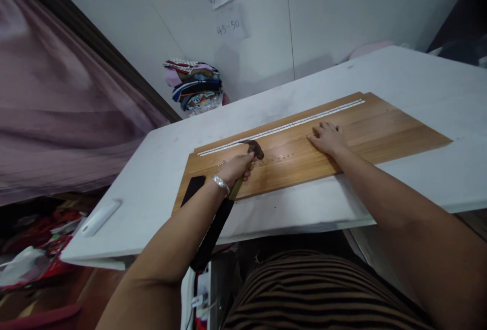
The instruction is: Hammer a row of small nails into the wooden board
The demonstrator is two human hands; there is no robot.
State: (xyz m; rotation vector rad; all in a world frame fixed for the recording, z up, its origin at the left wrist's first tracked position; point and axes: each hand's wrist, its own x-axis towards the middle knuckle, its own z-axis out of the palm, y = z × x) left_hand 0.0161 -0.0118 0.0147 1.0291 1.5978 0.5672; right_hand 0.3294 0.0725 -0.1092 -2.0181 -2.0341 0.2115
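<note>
My left hand [236,168], with a silver bracelet at its wrist, is closed round a hammer's handle, close below the head. The dark claw hammer [256,149] has its head just over a wooden board [399,124], and its black grip trails back under my forearm. A row of small dark nails or holes [283,157] runs across the board right of the hammer. Several small loose nails [220,162] lie left of my hand. My right hand [327,138] rests on the board, fingers spread and holding nothing.
A long white marked strip [281,128] lies along the board's far side. A black flat object [194,188] is at its left end. The white table [144,183] also bears a white object [101,217]. Folded cloths [196,84] are stacked behind, by the wall.
</note>
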